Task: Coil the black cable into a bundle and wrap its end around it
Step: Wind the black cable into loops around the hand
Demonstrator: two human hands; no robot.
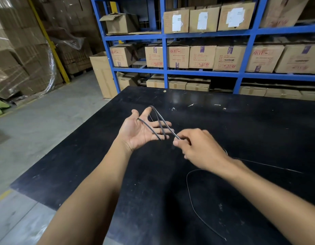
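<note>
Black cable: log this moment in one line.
stage: coiling | left hand: open, cable looped over it | right hand: pinching cable | slack: on table

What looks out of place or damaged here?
One cardboard box on the blue rack's top shelf has its flaps open and bent, unlike the closed boxes beside it. The black cable is merely uncoiled slack.

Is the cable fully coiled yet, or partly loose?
Partly coiled: a few loops of the black cable span the left hand; the rest trails across the table.
</note>
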